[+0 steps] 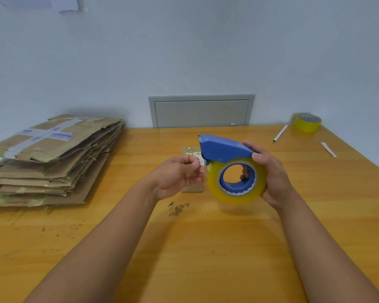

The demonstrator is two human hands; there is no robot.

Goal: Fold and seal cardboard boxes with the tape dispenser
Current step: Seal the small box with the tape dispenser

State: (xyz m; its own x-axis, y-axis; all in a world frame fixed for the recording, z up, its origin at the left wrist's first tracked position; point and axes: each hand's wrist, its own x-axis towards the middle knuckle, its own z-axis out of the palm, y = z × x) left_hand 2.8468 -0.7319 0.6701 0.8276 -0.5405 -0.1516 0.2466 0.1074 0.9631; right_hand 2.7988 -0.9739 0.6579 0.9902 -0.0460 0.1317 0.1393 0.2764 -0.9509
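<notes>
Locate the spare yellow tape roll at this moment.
In the head view the spare yellow tape roll sits at the table's far right corner, by the wall, just beyond the white stick.

A yellow tape roll (308, 122) is set at the far right corner of the wooden counter (206, 248), close to the wall (184, 44). A white tube (280, 133) is laid just left of it, slanted toward the near side. A white strip (328, 149) is laid flat nearer the right edge, apart from both. A grey panel (201, 111) with a small knob at its lower right is mounted on the wall behind the counter. Dark stains (178, 209) are seen on the counter near its middle, and fainter scuffs are scattered toward the left.
</notes>
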